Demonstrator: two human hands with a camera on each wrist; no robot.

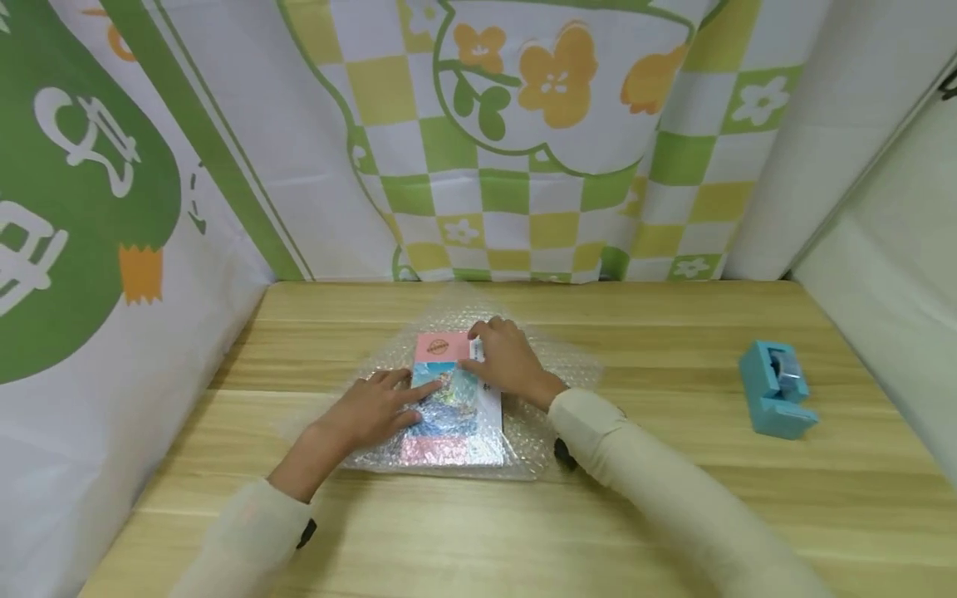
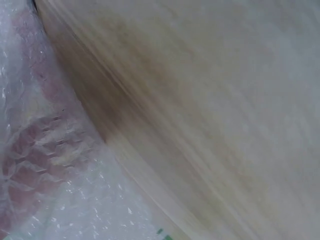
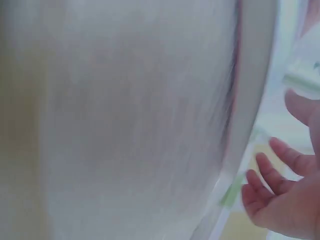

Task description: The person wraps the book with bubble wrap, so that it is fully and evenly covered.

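A book or flat box with a pink and blue cover and a white right side lies on a sheet of bubble wrap. Shiny wrap covers its lower part; the pink top looks barer. My left hand rests on the left side, forefinger stretched across the cover and thumb below it. At the upper right, my right hand touches the cover with bent fingers, thumb apart from the rest. The left wrist view shows bubble wrap at its left edge. In the right wrist view, the right hand has loosely spread fingers.
A blue tape dispenser with a roll of clear tape stands on the right of the wooden table. Patterned cloth hangs along the back edge, and white sheets line the sides.
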